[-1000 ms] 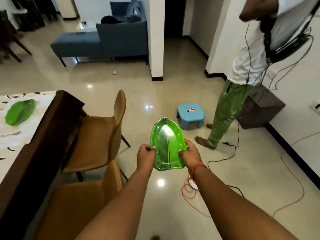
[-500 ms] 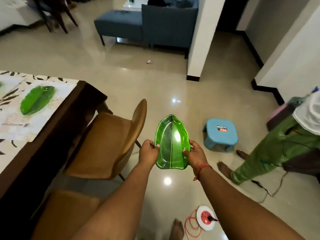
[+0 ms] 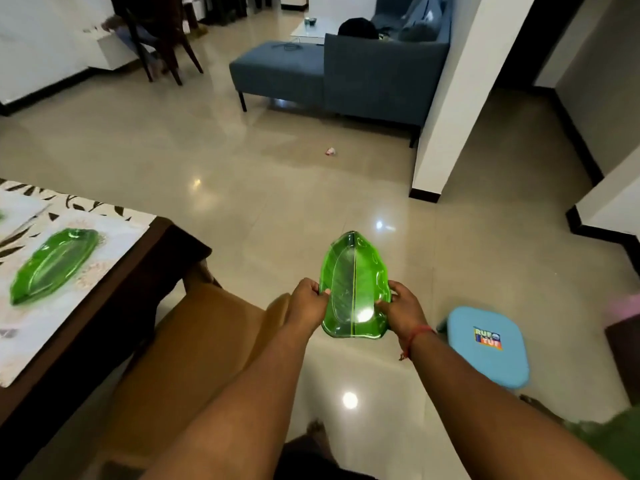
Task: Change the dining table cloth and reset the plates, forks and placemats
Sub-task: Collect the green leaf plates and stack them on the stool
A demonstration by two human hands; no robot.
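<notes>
A blue sofa (image 3: 363, 74) is standing far across the shiny floor (image 3: 242, 174), beside a white pillar (image 3: 446, 109). At the left, the dark wooden bench (image 3: 114, 289) is carrying a pale cloth with a leaf print (image 3: 114, 237), and one green leaf-shaped plate (image 3: 52, 265) is lying on it. A tan chair (image 3: 194, 344) is standing just beside the bench edge, between the bench and the person's arms, so it is blocking the direct way to the bench top. A light blue plastic stool (image 3: 488, 344) is sitting on the floor at the right, near the right forearm. A small pink scrap (image 3: 330, 151) is lying on the floor far ahead.

A second green leaf plate (image 3: 355, 285) is being held in the air above the floor, well apart from the bench. The left hand (image 3: 308, 303) is pinching its left rim, with the thumb on top. The right hand (image 3: 401, 306) is pinching the right rim in the same way. The plate is lying between both hands, with its pointed tip directed away from the person.
</notes>
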